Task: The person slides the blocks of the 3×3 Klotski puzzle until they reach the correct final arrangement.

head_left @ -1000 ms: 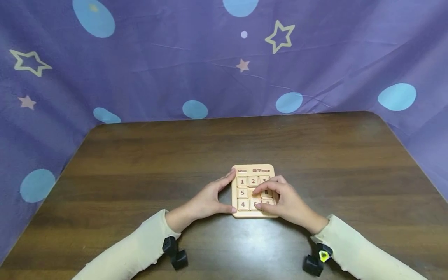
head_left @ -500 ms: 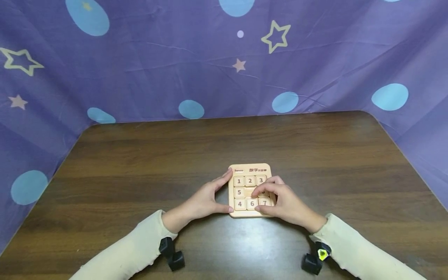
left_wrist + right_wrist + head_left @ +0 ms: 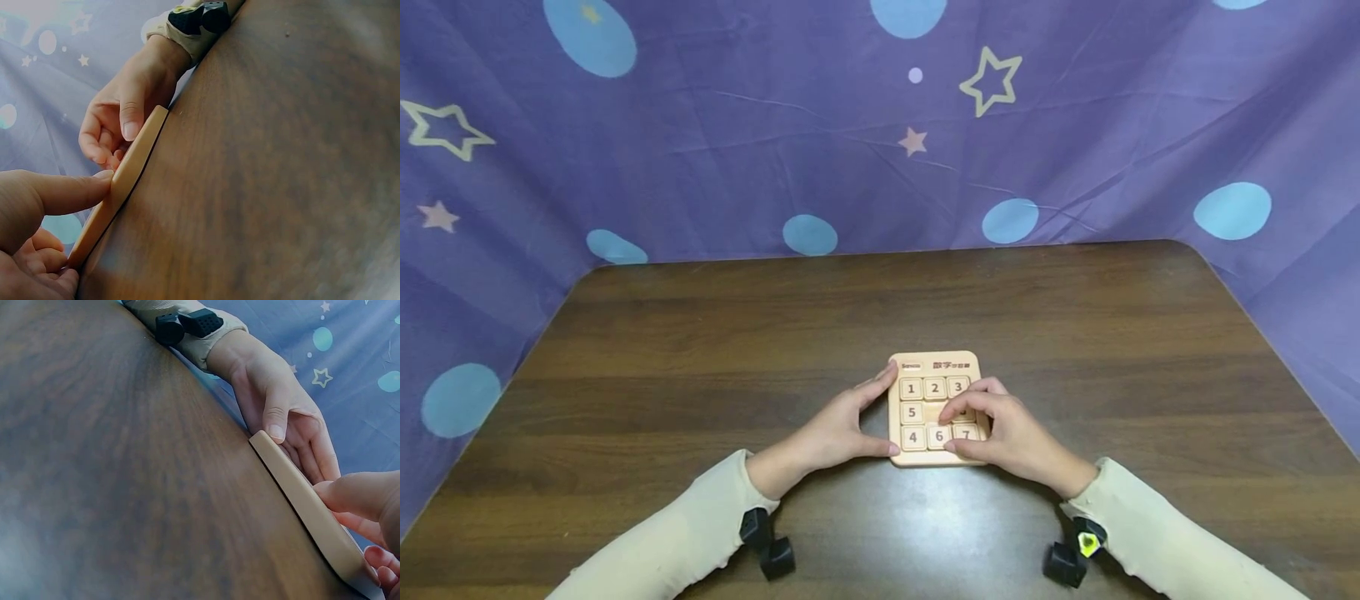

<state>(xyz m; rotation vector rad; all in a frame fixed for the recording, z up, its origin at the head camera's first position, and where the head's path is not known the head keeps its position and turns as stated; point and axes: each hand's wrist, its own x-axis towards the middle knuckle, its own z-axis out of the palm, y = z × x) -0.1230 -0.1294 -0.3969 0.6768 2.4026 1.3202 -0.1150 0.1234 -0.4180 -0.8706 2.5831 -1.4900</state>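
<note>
A pale wooden number slide puzzle lies flat on the brown table. Its top row reads 1, 2, 3, with 5 at the left of the middle row and 4, 6, 7 below. The centre slot shows bare wood, and the tile to its right is mostly covered by fingers. My left hand holds the puzzle's left edge, fingertips near the top corner and thumb at the bottom one. My right hand bends over the right side. Its index fingertip sits at the centre slot, its thumb between the 6 and 7 tiles.
The wooden table spreads around the puzzle. Behind it hangs a purple cloth with stars and blue spots. Black wrist cameras sit on both pale sleeves.
The view has shifted slightly, so the puzzle appears a little further left. My right thumb has slid off the 6 tile, and my right fingers now cover more of the 8 tile.
</note>
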